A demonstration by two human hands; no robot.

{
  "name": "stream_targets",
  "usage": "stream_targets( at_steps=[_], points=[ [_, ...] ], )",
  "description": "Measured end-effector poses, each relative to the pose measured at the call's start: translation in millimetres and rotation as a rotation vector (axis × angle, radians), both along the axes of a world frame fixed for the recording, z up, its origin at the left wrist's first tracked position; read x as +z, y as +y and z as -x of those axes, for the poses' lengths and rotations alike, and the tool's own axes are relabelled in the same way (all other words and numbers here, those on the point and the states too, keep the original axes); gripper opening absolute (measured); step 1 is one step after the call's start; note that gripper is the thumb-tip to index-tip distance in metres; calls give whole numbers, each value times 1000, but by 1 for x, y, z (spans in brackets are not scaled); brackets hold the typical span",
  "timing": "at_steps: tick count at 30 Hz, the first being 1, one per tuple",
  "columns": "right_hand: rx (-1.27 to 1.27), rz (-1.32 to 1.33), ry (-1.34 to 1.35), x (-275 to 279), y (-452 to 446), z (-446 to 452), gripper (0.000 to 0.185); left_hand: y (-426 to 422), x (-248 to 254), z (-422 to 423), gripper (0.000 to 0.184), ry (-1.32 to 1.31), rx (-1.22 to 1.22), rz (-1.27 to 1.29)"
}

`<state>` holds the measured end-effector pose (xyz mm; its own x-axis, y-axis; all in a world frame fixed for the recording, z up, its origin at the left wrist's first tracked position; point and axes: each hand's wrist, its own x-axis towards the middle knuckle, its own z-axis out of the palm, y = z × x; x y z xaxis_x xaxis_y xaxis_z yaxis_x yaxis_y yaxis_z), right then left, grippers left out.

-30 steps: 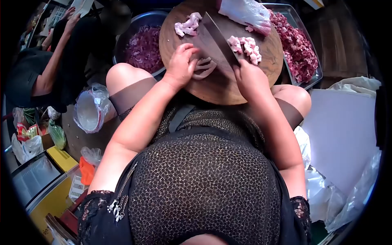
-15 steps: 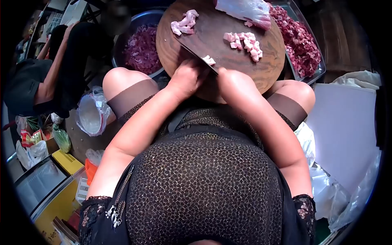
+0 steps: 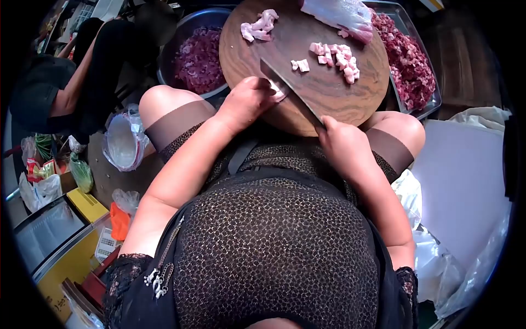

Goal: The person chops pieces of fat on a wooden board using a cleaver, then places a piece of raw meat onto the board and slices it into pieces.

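A round wooden chopping board lies in front of my knees. My right hand is closed round the handle of a knife, whose blade slants across the board, tip pointing away to the left. My left hand has its fingers curled at the near left of the board, on a pale strip of meat beside the blade, mostly hidden. A few cut pieces lie just beyond the knife. Farther right is a pile of diced meat. An uncut pale strip rests at the far left.
A large piece of meat lies at the board's far edge. A metal bowl of cut meat stands left, a metal tray of chopped meat right. Another person sits at far left. A plastic-lined bucket stands beside my left knee.
My right hand and the knife have moved right and a little toward me. Small cut pieces that were by the blade now lie apart from it. The view has shifted slightly.
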<state>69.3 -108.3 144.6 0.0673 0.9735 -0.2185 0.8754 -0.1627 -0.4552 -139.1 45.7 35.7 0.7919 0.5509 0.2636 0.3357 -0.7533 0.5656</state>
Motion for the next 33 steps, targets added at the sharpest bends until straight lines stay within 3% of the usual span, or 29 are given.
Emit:
stream_targets(
  at_steps=[2, 5, 13, 15, 17, 21, 24, 27, 29, 31, 33],
  points=[
    [13, 157, 4, -3, -5, 2, 22, 1, -4, -8, 23, -53, -44, -3],
    [58, 120, 50, -3, 2, 2, 23, 4, -9, -11, 18, -99, -116, 31],
    [164, 24, 29, -38, 100, 22, 28, 0, -2, -11, 17, -40, 11, -72],
    [238, 174, -24, -31, 106, 7, 26, 6, -11, -11, 18, -55, 69, -48],
    [148, 233, 26, -13, 92, -17, 28, 5, -8, -12, 22, 28, 194, -14],
    [-157, 9, -78, -28, 51, -50, 26, 9, -6, -21, 34, 96, 224, 102],
    [-303, -38, 162, -9, 20, -50, 27, 6, 1, -27, 64, 86, 317, -32],
    [-273, -50, 374, 0, -10, -41, 29, 1, 15, -12, 58, 240, 139, 145],
    [-217, -91, 379, 1, -21, -31, 28, -5, 11, -1, 54, 157, 127, 132],
    [-130, -103, 231, -2, -23, -20, 27, -12, 14, 6, 51, 203, 353, 296],
    [-68, 7, 175, -1, -16, -10, 27, -15, 17, 7, 48, 196, 381, 198]
  ],
)
